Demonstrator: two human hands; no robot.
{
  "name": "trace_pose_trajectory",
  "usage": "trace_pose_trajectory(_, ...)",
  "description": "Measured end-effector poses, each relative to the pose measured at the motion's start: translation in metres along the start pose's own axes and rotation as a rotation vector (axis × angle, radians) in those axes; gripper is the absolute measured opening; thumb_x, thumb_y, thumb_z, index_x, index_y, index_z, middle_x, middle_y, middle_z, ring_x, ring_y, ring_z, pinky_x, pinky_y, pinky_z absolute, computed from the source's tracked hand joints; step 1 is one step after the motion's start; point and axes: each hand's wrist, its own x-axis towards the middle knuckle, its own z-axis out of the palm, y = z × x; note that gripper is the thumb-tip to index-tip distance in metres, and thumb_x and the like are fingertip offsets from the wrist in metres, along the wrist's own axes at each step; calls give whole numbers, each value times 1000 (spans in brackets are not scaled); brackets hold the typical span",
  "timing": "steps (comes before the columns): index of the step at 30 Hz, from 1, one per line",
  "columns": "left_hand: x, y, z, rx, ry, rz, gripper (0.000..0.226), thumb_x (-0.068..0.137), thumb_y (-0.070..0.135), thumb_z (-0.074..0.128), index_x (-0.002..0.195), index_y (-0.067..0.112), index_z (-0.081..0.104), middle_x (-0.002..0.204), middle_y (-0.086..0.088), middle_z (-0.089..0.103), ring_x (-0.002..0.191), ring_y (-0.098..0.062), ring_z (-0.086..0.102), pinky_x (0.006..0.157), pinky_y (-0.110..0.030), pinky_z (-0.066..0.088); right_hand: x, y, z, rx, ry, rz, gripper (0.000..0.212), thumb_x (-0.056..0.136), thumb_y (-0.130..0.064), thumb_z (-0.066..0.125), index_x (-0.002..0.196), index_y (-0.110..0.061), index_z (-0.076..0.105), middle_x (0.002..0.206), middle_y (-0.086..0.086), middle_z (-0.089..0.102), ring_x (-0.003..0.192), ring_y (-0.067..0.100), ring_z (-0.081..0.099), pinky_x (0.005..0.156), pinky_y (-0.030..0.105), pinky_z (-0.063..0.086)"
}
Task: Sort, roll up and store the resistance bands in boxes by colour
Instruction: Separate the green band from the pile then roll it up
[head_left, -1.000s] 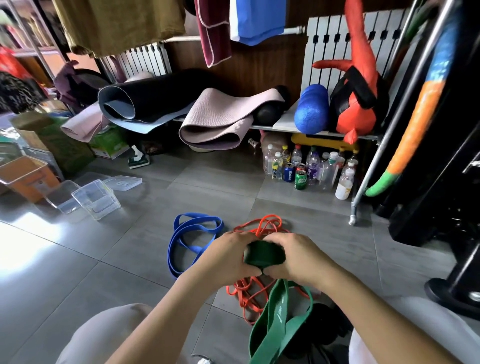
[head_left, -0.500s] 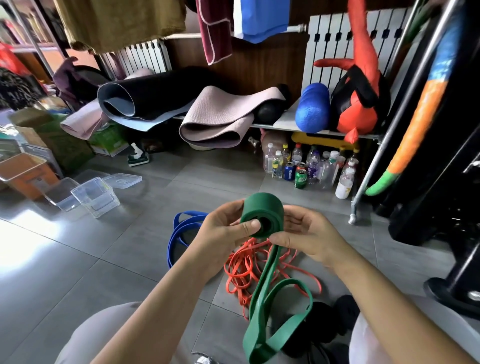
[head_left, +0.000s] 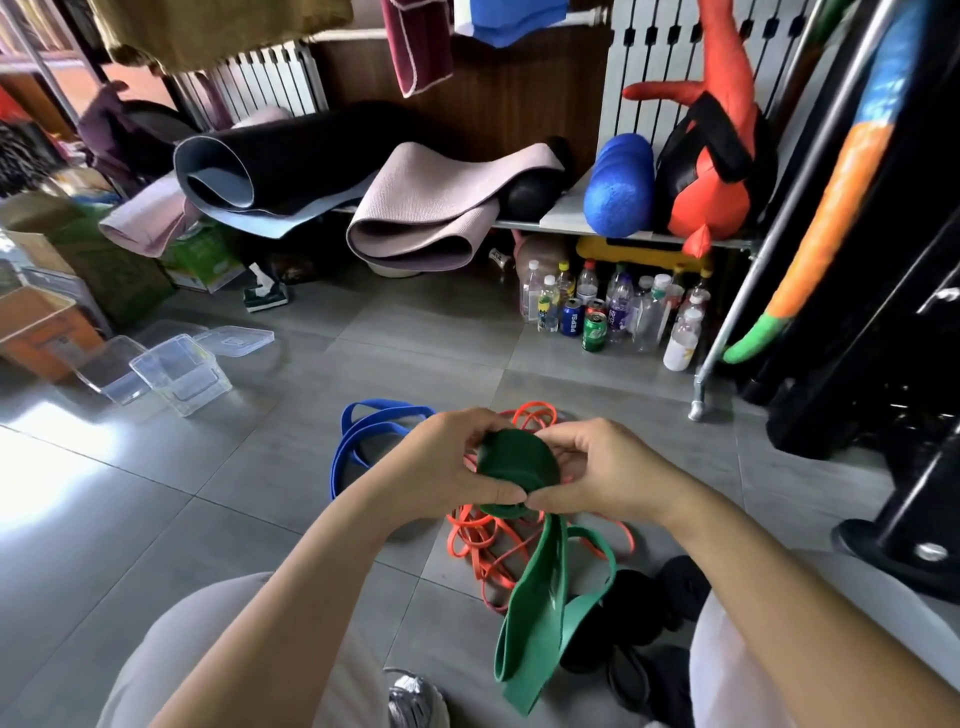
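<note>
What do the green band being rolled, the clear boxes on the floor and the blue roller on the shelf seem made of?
Green band: matte rubber or latex by the look; it rolls tight and its tail hangs limp. Clear boxes: rigid glossy transparent plastic; the floor shows through the walls. Blue roller: probably foam, with a dull, pebbled surface.

We see a home exercise and storage corner: rolled mats (head_left: 291, 166) and a blue roller (head_left: 618, 184) on a shelf (head_left: 566, 215) across the middle, clothes (head_left: 218, 31) hanging at the top, a radiator (head_left: 260, 78) behind, bottles (head_left: 618, 312) on the tiled floor (head_left: 156, 519).
</note>
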Motion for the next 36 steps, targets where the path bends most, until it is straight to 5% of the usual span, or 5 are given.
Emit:
trace_pose_trajectory(15,4,11,9,-1333,188,13,45,76,1,60,121,-1,55,105,-18,66,96,-28,65,84,-35,56,9,-2,0,345,293,-140,48,55,-17,76,100,-24,63,93,-8,73,95,11,68,89,25,52)
trace_pose_trajectory(17,6,9,9,-1246,170,-22,47,78,5,67,122,2,53,109,-16,65,101,-29,63,87,-37,55,9,-3,-3,287,316,-136,45,57,-16,78,98,-26,64,90,-8,73,91,10,68,85,23,52)
trace_pose_trajectory(21,6,4,4,-296,236,7,68,70,16,79,129,17,47,128,2,53,118,-14,52,91,-35,53,7,2,-12,-23,302,-79,50,65,-7,83,98,-39,64,95,-10,72,93,8,67,88,30,53)
trace_pose_trajectory(24,4,2,6,38,147,18,69,72,21,79,133,21,47,127,2,53,115,-12,51,95,-37,50,4,6,-11,-166,203,-17,49,66,-7,81,106,-31,67,100,-8,71,96,9,66,91,39,52)
trace_pose_trajectory(36,-1,-1,0,-286,169,104,45,72,8,77,102,38,60,102,15,69,102,-7,64,91,-41,53,-2,-3,-19,91,140,-42,53,63,-9,84,107,-31,63,108,-7,69,101,5,64,90,16,46)
